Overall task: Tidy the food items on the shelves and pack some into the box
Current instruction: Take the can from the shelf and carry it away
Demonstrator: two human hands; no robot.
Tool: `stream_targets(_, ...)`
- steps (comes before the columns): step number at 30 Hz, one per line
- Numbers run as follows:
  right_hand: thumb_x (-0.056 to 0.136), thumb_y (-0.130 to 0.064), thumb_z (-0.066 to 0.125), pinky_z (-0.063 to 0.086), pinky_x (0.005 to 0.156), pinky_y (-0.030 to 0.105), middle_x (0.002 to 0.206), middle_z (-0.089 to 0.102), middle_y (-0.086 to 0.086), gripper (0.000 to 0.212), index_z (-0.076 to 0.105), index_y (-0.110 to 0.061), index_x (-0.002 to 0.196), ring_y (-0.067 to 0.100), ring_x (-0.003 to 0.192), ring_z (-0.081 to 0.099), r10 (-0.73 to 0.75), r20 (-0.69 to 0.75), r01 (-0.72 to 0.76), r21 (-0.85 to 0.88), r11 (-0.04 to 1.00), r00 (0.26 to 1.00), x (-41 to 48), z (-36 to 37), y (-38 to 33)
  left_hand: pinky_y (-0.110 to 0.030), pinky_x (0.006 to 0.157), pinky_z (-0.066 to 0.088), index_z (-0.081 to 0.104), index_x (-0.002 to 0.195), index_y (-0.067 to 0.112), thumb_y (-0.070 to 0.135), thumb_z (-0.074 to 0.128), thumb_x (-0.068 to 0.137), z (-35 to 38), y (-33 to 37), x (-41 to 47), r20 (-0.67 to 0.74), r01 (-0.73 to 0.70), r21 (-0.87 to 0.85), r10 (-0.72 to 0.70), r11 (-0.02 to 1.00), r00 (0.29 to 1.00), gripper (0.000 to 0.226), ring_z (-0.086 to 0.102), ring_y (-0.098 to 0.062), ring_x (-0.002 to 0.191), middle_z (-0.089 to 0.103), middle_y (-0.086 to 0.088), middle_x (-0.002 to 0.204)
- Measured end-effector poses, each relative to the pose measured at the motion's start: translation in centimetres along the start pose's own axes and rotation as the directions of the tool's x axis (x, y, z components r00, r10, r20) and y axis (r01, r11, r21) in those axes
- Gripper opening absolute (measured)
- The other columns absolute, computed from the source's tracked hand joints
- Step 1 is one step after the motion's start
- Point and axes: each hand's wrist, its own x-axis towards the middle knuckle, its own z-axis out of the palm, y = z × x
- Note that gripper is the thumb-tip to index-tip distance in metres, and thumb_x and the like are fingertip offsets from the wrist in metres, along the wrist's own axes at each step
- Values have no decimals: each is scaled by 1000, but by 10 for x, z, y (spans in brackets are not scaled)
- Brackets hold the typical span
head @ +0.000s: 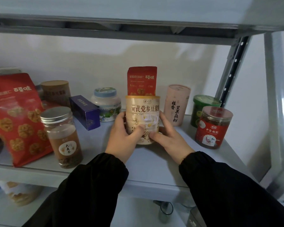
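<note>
A cream tin with a gold rim and brown lettering stands upright in the middle of the white shelf. My left hand grips its left side, thumb across the front. My right hand grips its right side, fingers wrapped round the lower part. Directly behind the tin a small red pouch stands against the wall. No box is in view.
Left: a big red walnut bag, a metal-lidded tea jar, a purple carton, a brown tub, a white jar. Right: a pink tube, a green-lidded jar, a red goji jar. Shelf post at right.
</note>
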Motion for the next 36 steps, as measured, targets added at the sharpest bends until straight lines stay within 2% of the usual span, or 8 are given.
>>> stream_targets(8,91,-26,79,53,107,36,131,71,-10,81,35,-52,154,7,119,67,14,-59,-16,-21,1000,998,0,1,3,-18,76,57,52,113,42,12,72,94,-1,1,-1,46,53,-1,-53,999,998,42,70,3,100,71,13,114)
stream_targets(14,90,-17,78,55,99,30,124,71,-8,76,34,-64,130,12,115,68,60,-94,-61,1,998,994,0,-1,6,-18,77,57,55,122,43,3,64,98,1,-1,0,115,71,-5,-70,997,991,47,72,-3,103,76,18,110)
stream_targets(16,89,-17,79,55,99,32,124,72,-4,76,34,-67,124,16,116,68,75,-90,-74,23,997,993,-2,-2,5,-19,81,57,55,126,45,1,64,98,1,2,-3,148,74,-9,-72,997,986,52,72,-5,108,76,18,116)
stream_targets(20,80,-28,80,54,99,32,124,72,-1,76,36,-64,131,17,117,68,73,-86,-68,58,996,994,-1,-4,4,-25,91,56,52,134,47,10,66,95,4,8,-6,169,100,-33,-93,994,981,56,69,-12,119,73,10,128)
stream_targets(24,85,-31,81,55,102,38,125,71,-4,78,38,-57,146,16,117,67,50,-37,-48,61,997,998,-3,-4,3,-24,91,57,46,147,38,9,62,101,2,11,-15,99,120,-22,-118,992,988,57,70,-9,116,72,11,127)
stream_targets(29,93,-29,77,54,100,29,127,65,-16,77,35,-47,155,4,114,64,-22,134,24,-14,1000,991,-13,-4,-9,-30,97,58,50,149,33,19,65,101,-10,24,-47,-26,116,25,-116,993,993,52,69,-9,116,72,12,127)
stream_targets(31,94,-24,76,55,88,17,118,68,-15,78,35,-46,156,-3,103,68,-37,234,42,-16,999,972,-18,-1,-15,-33,99,58,51,148,35,21,68,101,-17,30,-65,-84,97,54,-92,994,992,52,69,-9,114,72,15,124)
stream_targets(36,91,-32,78,55,83,15,112,71,-15,77,33,-64,145,-3,102,69,-99,424,122,-29,992,900,-39,22,-34,-29,93,58,48,151,32,34,74,93,-43,53,-124,-197,98,66,-84,993,977,64,69,-12,116,69,5,132)
